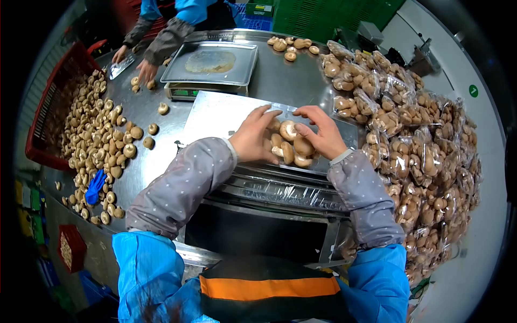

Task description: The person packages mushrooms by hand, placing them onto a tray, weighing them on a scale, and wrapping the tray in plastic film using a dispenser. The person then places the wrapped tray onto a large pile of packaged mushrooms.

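Note:
A small pile of brown-capped mushrooms [289,144] lies in front of me on the metal surface, on what looks like clear plastic film. My left hand [254,136] curves around the pile's left side, its fingers bent against the mushrooms. From the right, my right hand [324,135] cups the same pile, with the thumb on a mushroom and the index finger arched above. Parts of the pile are hidden behind both hands. Just below them runs the film wrapper's front bar [285,194], with crinkled film along it.
Loose mushrooms [94,134] spill from a red crate [40,132] at left, with a blue glove [96,187] among them. Bagged mushrooms [425,161] are heaped at right. Beyond my hands stands a scale [210,64]. A co-worker's hands [141,69] handle mushrooms and a clear bag at far left.

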Demonstrator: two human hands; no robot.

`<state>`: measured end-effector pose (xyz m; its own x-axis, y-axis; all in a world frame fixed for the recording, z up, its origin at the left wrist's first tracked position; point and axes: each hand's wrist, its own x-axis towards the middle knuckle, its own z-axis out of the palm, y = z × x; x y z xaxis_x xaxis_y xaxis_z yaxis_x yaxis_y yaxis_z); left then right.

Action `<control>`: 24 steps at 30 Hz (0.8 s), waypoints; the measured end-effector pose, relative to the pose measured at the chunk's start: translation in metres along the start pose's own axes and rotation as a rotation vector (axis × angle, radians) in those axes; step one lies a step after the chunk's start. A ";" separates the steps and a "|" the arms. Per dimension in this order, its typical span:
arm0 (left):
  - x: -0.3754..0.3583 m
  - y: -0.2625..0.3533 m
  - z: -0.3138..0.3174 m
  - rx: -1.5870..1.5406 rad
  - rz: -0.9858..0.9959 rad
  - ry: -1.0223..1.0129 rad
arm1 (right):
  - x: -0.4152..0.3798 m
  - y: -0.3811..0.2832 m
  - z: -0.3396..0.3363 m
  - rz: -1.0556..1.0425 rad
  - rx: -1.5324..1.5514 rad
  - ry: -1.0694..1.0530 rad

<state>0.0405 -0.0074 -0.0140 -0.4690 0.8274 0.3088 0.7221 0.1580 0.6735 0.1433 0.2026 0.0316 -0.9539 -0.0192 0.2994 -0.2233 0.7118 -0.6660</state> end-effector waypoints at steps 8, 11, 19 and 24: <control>-0.055 -0.014 -0.071 0.034 -0.116 0.038 | -0.108 -0.013 -0.079 0.199 -0.134 -0.176; -0.022 -0.018 -0.040 -0.239 -0.340 -0.067 | -0.098 0.009 -0.057 0.208 -0.066 -0.103; -0.058 -0.010 -0.054 0.184 -0.028 0.170 | -0.155 0.003 -0.075 0.055 -0.196 -0.170; -0.121 0.027 -0.081 0.660 0.250 -0.262 | -0.198 0.004 -0.074 -0.031 -0.424 -0.195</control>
<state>0.0754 -0.1467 0.0215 -0.1743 0.9691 0.1745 0.9847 0.1707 0.0359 0.3466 0.2609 0.0204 -0.9770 -0.1478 0.1537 -0.1896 0.9320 -0.3089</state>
